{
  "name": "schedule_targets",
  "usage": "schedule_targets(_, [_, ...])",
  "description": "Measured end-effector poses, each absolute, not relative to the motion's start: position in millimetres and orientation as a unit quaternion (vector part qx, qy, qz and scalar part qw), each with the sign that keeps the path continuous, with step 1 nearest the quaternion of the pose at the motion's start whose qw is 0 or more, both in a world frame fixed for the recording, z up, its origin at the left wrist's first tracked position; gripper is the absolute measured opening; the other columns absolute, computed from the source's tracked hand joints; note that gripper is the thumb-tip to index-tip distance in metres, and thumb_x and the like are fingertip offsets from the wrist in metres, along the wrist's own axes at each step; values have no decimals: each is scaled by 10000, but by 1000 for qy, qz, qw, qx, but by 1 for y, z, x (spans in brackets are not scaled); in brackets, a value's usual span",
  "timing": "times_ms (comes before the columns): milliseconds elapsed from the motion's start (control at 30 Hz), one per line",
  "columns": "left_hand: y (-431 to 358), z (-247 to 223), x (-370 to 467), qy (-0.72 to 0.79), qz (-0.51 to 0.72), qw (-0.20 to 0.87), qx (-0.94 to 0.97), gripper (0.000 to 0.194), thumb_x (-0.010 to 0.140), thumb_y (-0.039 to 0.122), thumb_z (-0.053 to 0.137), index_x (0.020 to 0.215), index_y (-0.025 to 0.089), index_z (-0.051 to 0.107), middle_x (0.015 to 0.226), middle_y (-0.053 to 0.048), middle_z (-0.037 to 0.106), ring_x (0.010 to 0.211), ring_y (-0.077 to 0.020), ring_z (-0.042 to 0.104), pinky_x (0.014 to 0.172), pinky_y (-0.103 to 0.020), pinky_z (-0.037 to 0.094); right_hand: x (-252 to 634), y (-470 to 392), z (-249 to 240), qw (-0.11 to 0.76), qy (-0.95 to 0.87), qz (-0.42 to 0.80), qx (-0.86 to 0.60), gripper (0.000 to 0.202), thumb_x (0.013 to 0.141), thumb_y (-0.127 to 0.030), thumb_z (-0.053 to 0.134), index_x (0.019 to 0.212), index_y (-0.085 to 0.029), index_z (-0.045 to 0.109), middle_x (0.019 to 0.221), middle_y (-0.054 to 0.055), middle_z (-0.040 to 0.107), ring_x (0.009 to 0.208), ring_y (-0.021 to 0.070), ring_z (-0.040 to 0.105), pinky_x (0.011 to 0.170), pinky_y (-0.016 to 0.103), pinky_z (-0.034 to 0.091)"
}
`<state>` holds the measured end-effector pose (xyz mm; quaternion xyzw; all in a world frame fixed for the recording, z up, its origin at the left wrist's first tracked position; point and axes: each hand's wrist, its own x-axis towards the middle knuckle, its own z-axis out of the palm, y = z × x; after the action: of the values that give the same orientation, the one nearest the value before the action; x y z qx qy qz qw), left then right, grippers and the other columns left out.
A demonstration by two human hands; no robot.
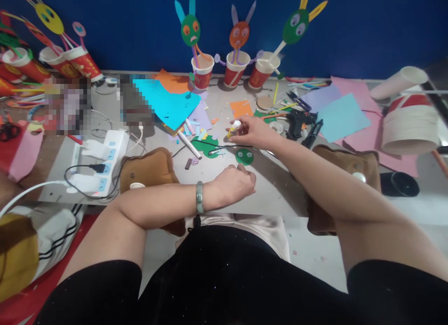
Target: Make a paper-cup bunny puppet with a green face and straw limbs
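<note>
My right hand (250,131) is over the middle of the table, its fingers pinched round a small yellow tube with a white cap (236,124), like a glue stick. Just below it lies a green paper face (244,156) with two pale eyes. My left hand (233,185) rests closed near the table's front edge, knuckles up; anything inside the fist is hidden. A larger green paper piece (206,147) lies left of the face. A black cable and a silver clip-like thing (214,151) pass between them.
Red paper cups (202,75) with paper figures stand along the blue wall. A black glue gun (297,124) lies right among sticks and pens. At left are a white power strip (114,152) and a blue sheet (168,101). Brown cushions (147,169) flank me. Another person's clothing shows at lower left.
</note>
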<state>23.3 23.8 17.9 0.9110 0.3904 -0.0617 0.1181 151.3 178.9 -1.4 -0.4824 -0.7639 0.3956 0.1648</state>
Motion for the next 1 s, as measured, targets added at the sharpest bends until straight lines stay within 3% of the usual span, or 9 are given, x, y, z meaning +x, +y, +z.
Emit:
schedule_targets(100, [25,20,23,390,-65,124,910,423,1131,368,605,1274,-11,727,1183,-302,780,1039,-326,793,780,-361,554,143,182,-8,176,-765,397,-475,183,776,-249,861,894,-183,738,809,19,733,757,188,646,739,336,516])
schedule_targets(167, [25,20,23,389,-66,124,910,417,1129,358,609,1277,-14,726,1192,-305,777,1043,-325,793,775,-358,553,142,181,-9,192,-768,375,-482,132,823,-257,836,858,-189,728,781,18,711,750,189,635,749,349,524])
schedule_targets(267, [24,19,23,389,-64,120,911,414,1139,337,581,1297,-22,716,1243,-325,766,1042,-319,796,768,-355,553,150,172,-1,265,-761,326,-495,208,891,-376,829,917,-210,708,820,33,711,760,198,638,766,369,549])
schedule_targets(400, [22,17,22,390,-66,115,911,431,1165,329,508,1324,-19,707,1330,-348,746,1058,-307,809,772,-346,568,175,142,24,339,-750,314,-473,385,1021,-610,673,1037,-226,697,957,84,762,834,211,688,811,371,584])
schedule_targets(500, [20,17,21,383,-72,105,915,429,1166,279,480,1366,-37,690,1399,-380,711,1129,-322,804,786,-344,581,200,113,35,319,-766,322,-455,468,1051,-668,625,1110,-211,709,1000,106,788,907,217,721,873,359,589])
schedule_targets(600, [19,20,21,381,-80,102,915,420,1154,217,457,1397,-49,675,1450,-399,676,1131,-323,801,775,-344,576,222,88,32,278,-791,258,-479,473,1075,-663,574,992,-212,690,838,78,740,746,203,656,715,349,537])
schedule_targets(667, [19,22,21,387,-84,112,911,422,1154,212,437,1392,-39,678,1455,-396,674,1085,-315,804,760,-345,564,232,75,24,242,-808,229,-486,470,1094,-626,532,996,-207,720,829,91,751,731,224,669,706,368,552])
schedule_targets(800, [18,21,22,393,-82,120,908,437,1163,246,405,1374,-15,684,1435,-392,682,1055,-323,797,739,-349,545,238,59,7,271,-789,230,-502,394,1051,-530,629,1230,-216,786,1197,147,837,1043,307,802,930,431,639])
schedule_targets(1000, [15,8,21,381,-69,75,919,405,1133,181,439,1417,7,671,1441,-373,683,1142,-333,792,749,-338,564,228,56,-14,353,-714,236,-557,244,917,-480,792,993,-250,767,902,70,804,708,229,718,669,367,608])
